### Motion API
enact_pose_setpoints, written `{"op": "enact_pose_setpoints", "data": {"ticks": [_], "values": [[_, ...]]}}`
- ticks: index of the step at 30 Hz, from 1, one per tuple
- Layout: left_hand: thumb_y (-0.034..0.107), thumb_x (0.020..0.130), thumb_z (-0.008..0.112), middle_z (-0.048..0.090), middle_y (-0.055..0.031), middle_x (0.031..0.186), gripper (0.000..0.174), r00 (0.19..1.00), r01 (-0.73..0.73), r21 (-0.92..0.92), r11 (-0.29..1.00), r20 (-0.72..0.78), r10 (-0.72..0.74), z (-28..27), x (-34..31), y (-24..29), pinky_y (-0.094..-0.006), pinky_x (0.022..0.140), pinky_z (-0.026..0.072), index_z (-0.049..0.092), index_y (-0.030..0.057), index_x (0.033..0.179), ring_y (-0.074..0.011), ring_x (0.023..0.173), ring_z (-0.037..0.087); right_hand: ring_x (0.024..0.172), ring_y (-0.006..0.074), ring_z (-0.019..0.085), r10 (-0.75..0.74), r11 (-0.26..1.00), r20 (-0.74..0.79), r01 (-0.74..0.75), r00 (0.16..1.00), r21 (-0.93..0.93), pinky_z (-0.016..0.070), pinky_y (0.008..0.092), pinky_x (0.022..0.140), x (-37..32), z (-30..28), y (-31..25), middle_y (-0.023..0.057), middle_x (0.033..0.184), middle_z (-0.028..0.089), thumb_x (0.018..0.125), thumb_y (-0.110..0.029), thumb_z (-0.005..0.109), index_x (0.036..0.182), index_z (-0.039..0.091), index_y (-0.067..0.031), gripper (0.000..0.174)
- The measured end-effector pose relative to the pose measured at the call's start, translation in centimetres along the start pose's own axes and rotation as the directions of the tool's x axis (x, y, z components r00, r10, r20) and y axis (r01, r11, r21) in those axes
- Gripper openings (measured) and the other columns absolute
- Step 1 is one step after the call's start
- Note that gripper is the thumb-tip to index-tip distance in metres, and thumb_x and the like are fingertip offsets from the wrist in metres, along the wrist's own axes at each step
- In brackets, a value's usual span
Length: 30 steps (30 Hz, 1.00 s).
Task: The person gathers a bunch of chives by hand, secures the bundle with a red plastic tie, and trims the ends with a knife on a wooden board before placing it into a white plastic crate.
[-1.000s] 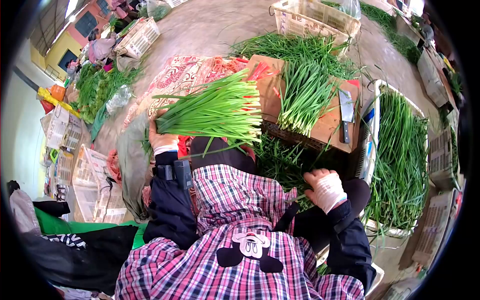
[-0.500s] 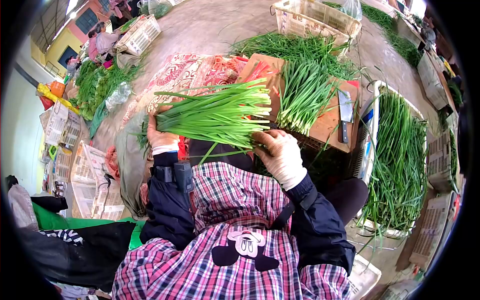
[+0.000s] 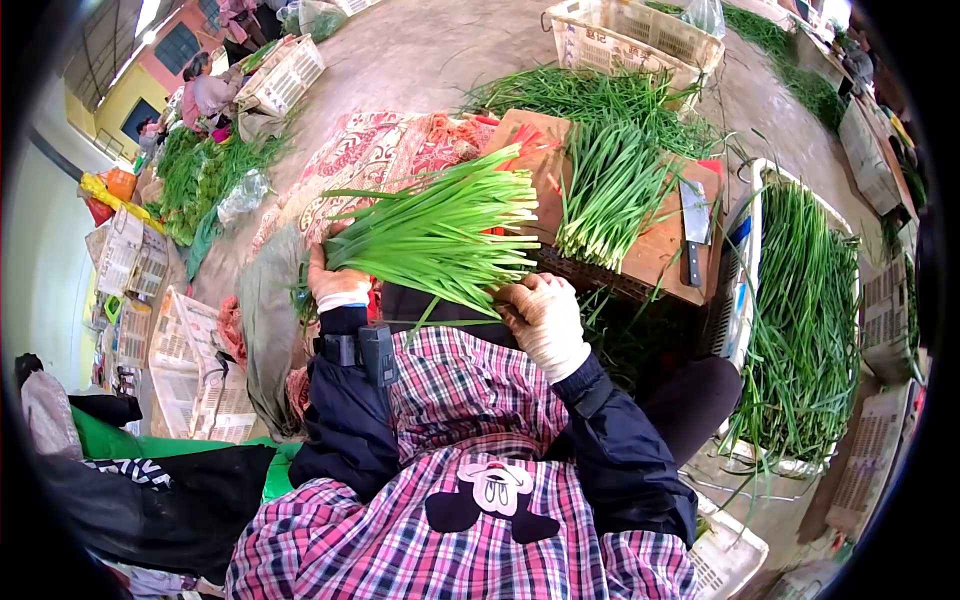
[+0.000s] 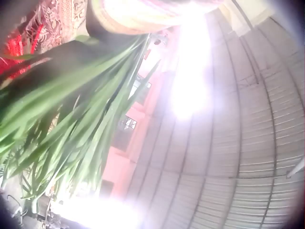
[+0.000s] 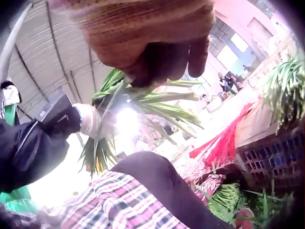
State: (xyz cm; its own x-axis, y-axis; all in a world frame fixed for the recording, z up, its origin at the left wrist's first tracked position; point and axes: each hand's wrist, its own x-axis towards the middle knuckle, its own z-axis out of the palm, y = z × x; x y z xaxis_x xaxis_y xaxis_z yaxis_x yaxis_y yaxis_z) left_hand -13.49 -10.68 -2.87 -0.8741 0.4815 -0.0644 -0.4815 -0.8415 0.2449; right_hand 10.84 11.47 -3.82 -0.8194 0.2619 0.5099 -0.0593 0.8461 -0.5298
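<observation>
A fanned bunch of green leafy stalks [image 3: 430, 235] lies across the lap in the head view, pale cut ends to the right. Round its leafy end the left hand [image 3: 337, 278] is curled, gripping it. At the lower right edge the gloved right hand [image 3: 543, 318] pinches a stalk with thumb and fingers. The right wrist view has that hand [image 5: 152, 43] above the stalks [image 5: 162, 102], fingers bent down. Leaves [image 4: 71, 105] fill the left side of the left wrist view, below the blurred left hand [image 4: 138, 14].
A board [image 3: 660, 265] carries another bunch [image 3: 612, 195] and a cleaver [image 3: 693, 215]. Right of it stands a white crate [image 3: 755, 215] full of long greens. Red strands [image 3: 520, 143] lie on the board's left part. A patterned cloth [image 3: 350, 150] lies beyond the lap.
The right hand has come up from beside the right knee to the bunch's cut ends, then shifted slightly left. The left hand keeps its grip; the bunch has tilted a little.
</observation>
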Motion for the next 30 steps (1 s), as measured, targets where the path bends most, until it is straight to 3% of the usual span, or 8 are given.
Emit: {"op": "enact_pose_setpoints", "data": {"ticks": [2, 7, 13, 15, 17, 21, 25, 30], "values": [[0.038, 0.097, 0.036, 0.06, -0.0232, 0.117, 0.052, 0.9, -0.214, 0.244, 0.946, -0.326, 0.288, 1.2, 0.6, -0.9, -0.057, 0.102, 0.0366, 0.061, -0.0063, 0.107, -0.0388, 0.114, 0.053, 0.079, 0.0289, 0.06, 0.075, 0.946, 0.06, -0.09, 0.995, 0.31, 0.0476, 0.0384, 0.07, -0.3, 0.3, 0.4, 0.0069, 0.079, 0.062, 0.073, -0.011, 0.068, 0.079, 0.064, -0.0096, 0.008], [0.034, 0.097, 0.033, 0.061, -0.0222, 0.118, 0.05, 0.977, 0.132, -0.054, 0.99, 0.176, -0.121, -3.0, 1.0, 2.1, -0.0569, 0.102, 0.0371, 0.059, -0.0058, 0.111, -0.038, 0.114, 0.054, 0.086, 0.0124, 0.061, 0.046, 0.206, 0.605, -0.6, 0.795, 0.773, 0.0492, 0.0263, 0.079, -2.3, -5.3, -1.1, 0.0045, 0.09, 0.066, 0.086, -0.007, 0.066, 0.092, 0.066, 0.0002, 0.009], [0.033, 0.097, 0.033, 0.06, -0.0216, 0.12, 0.048, 0.978, 0.17, -0.103, 0.98, 0.142, -0.155, -2.8, 0.8, 2.5, -0.0563, 0.102, 0.0365, 0.059, -0.0043, 0.112, -0.0372, 0.116, 0.053, 0.089, 0.0185, 0.062, -0.029, 0.555, 0.767, -0.628, 0.641, 0.546, 0.0485, 0.0315, 0.084, -8.2, -5.9, 2.1, 0.0063, 0.094, 0.067, 0.079, -0.005, 0.068, 0.095, 0.069, -0.0069, 0.017], [0.033, 0.097, 0.034, 0.06, -0.0212, 0.12, 0.047, 0.995, 0.1, -0.097, 0.99, 0.008, -0.099, -2.9, 1.2, 2.8, -0.0561, 0.103, 0.0363, 0.059, -0.0036, 0.112, -0.0368, 0.116, 0.053, 0.096, 0.028, 0.062, 0.154, 0.957, 0.651, 0.051, 0.743, -0.284, 0.0502, 0.0379, 0.081, -8.6, -6.0, 2.4, 0.0062, 0.098, 0.066, 0.063, 0.002, 0.059, 0.094, 0.071, -0.0184, 0.039], [0.032, 0.097, 0.034, 0.061, -0.0206, 0.119, 0.046, 0.975, -0.047, -0.081, 0.996, -0.221, 0.028, -2.9, 2.0, 2.6, -0.0559, 0.103, 0.0363, 0.06, -0.0029, 0.112, -0.0362, 0.117, 0.053, 0.099, 0.0302, 0.062, 0.048, 0.996, 0.24, -0.066, 0.97, 0.067, 0.05, 0.037, 0.083, -8.5, -6.0, 2.9, 0.0085, 0.103, 0.065, 0.068, -0.002, 0.062, 0.094, 0.071, -0.0138, 0.029], [0.031, 0.096, 0.038, 0.064, -0.0177, 0.114, 0.041, 0.938, -0.089, 0.035, 0.995, -0.334, 0.096, -2.5, 2.0, 2.2, -0.0553, 0.102, 0.0368, 0.061, -0.0008, 0.11, -0.0348, 0.114, 0.055, 0.105, 0.0241, 0.061, 0.534, 0.581, 0.205, -0.532, 0.82, 0.615, 0.0461, 0.0334, 0.09, -5.2, -6.1, 1.5, 0.0155, 0.111, 0.063, 0.078, -0.01, 0.066, 0.09, 0.067, -0.0013, 0.014], [0.031, 0.096, 0.04, 0.065, -0.0169, 0.11, 0.04, 0.975, 0.05, -0.05, 0.998, -0.214, -0.059, -2.4, 1.3, 2.3, -0.0551, 0.101, 0.0385, 0.062, -0.0002, 0.105, -0.0343, 0.11, 0.058, 0.1, 0.0214, 0.062, 0.534, 0.594, 0.024, -0.395, 0.845, 0.7, 0.0465, 0.0316, 0.089, -2.3, -2.4, 2.4, 0.0125, 0.104, 0.066, 0.08, -0.012, 0.069, 0.107, 0.064, -0.0014, 0.029], [0.028, 0.095, 0.041, 0.066, -0.0171, 0.106, 0.036, 0.957, -0.003, -0.025, 1.0, -0.291, -0.004, -2.1, 1.1, 1.9, -0.0546, 0.099, 0.0398, 0.063, 0.0005, 0.1, -0.0337, 0.106, 0.059, 0.073, 0.0065, 0.057, 0.534, 0.092, 0.324, -0.435, 0.781, 0.896, 0.0456, 0.0207, 0.067, -0.1, 0.1, 1.2, 0.0017, 0.088, 0.066, 0.086, -0.018, 0.069, 0.116, 0.062, -0.0019, 0.035]]}}
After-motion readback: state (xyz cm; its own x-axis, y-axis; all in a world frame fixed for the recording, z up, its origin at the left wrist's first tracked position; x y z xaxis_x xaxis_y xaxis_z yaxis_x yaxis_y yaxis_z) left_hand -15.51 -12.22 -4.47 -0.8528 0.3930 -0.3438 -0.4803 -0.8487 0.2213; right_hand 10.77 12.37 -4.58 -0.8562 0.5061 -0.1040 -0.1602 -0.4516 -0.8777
